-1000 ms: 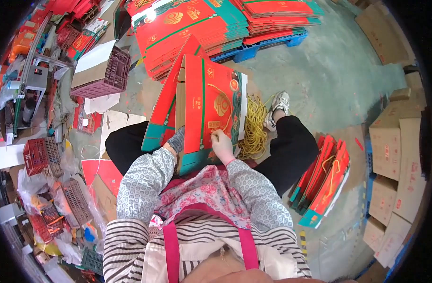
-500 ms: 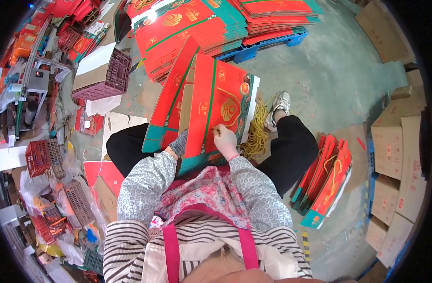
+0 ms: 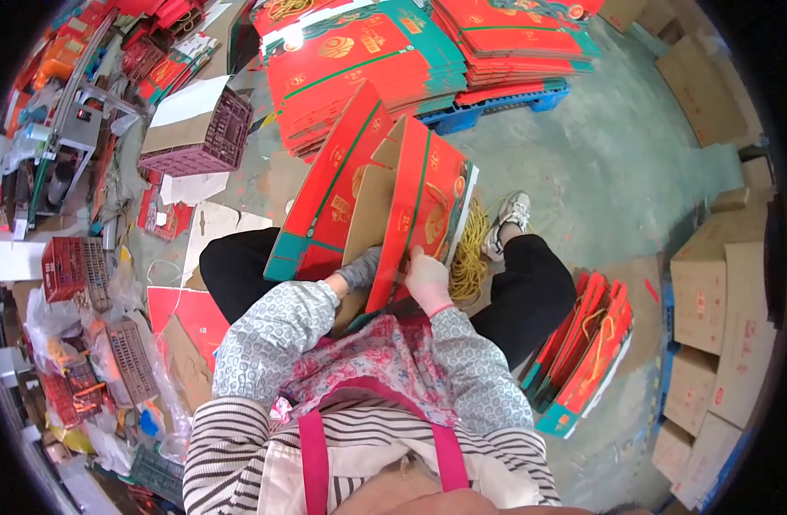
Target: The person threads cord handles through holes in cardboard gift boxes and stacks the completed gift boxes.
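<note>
An open red and green cardboard gift box [image 3: 325,206] stands tilted between my knees, its panels spread apart. My left hand [image 3: 361,269], in a grey glove, reaches inside behind the near panel [image 3: 408,202]; its fingertips are hidden. Against the outer face of that panel, my right hand [image 3: 428,281] in a pale glove has its fingers pinched together near the lower end of a yellow cord handle [image 3: 440,215]. The cord loops over the printed emblem. A bundle of loose yellow cords [image 3: 472,257] lies just beyond my right hand, near my shoe.
Flat red cartons [image 3: 350,69] are stacked on a blue pallet [image 3: 496,107] ahead. Several folded red boxes with cord handles [image 3: 586,343] stand on the right. Brown cartons [image 3: 698,300] line the far right. Crates [image 3: 196,129] and plastic bags [image 3: 58,318] crowd the left.
The box has shifted slightly right and its near panel leans further right, showing more of the inside. Both hands have moved right with it, my right hand also a little lower.
</note>
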`<action>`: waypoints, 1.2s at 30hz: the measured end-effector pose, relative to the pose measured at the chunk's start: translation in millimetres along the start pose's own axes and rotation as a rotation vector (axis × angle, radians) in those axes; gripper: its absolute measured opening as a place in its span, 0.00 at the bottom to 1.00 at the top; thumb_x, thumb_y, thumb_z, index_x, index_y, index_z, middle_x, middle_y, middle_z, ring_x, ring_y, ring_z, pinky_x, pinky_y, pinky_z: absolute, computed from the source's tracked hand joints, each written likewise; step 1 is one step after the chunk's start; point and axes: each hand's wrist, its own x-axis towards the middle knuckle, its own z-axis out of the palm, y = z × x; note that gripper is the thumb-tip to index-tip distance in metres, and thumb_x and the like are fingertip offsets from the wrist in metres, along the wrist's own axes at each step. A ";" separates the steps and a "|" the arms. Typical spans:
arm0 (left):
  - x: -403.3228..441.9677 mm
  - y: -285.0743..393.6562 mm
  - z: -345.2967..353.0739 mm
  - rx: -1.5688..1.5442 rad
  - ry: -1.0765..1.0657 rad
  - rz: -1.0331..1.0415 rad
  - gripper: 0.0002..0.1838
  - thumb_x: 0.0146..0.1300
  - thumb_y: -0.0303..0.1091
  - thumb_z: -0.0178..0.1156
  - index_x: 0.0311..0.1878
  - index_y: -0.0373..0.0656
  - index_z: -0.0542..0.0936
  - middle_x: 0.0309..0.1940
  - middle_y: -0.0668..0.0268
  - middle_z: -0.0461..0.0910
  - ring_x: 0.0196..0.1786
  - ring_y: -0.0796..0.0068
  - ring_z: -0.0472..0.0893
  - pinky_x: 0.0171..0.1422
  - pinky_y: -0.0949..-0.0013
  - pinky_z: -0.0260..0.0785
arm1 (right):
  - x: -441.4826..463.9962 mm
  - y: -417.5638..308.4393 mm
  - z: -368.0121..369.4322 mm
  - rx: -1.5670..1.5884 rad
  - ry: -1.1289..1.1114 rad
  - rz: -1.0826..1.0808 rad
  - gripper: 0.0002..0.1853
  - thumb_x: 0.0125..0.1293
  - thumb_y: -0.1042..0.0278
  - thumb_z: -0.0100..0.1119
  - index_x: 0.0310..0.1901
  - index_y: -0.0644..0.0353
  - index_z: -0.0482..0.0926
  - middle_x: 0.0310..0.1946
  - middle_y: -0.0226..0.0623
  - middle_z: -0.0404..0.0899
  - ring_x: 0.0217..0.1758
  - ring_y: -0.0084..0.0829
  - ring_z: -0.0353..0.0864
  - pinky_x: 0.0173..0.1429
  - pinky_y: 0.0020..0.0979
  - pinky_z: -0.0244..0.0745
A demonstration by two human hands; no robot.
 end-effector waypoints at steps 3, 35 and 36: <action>16.6 6.6 10.2 -0.231 0.066 -0.225 0.09 0.59 0.28 0.58 0.43 0.40 0.78 0.41 0.67 0.81 0.45 0.73 0.78 0.51 0.67 0.71 | -0.1 13.1 -3.9 0.083 0.014 -0.038 0.08 0.59 0.66 0.50 0.38 0.59 0.71 0.24 0.50 0.78 0.32 0.52 0.79 0.36 0.50 0.72; 36.6 -25.9 44.1 -0.010 0.114 0.056 0.15 0.54 0.43 0.61 0.39 0.43 0.82 0.35 0.53 0.82 0.38 0.59 0.82 0.42 0.60 0.72 | -22.2 52.9 -0.7 0.556 0.143 0.008 0.11 0.58 0.65 0.55 0.30 0.65 0.78 0.23 0.53 0.78 0.31 0.50 0.80 0.35 0.43 0.74; 40.1 -46.4 53.0 0.098 0.081 -0.004 0.15 0.56 0.43 0.59 0.41 0.44 0.82 0.37 0.52 0.82 0.40 0.59 0.82 0.44 0.60 0.72 | -26.6 47.1 -7.2 0.556 0.147 0.007 0.11 0.58 0.65 0.55 0.30 0.65 0.78 0.23 0.53 0.78 0.31 0.50 0.80 0.35 0.43 0.74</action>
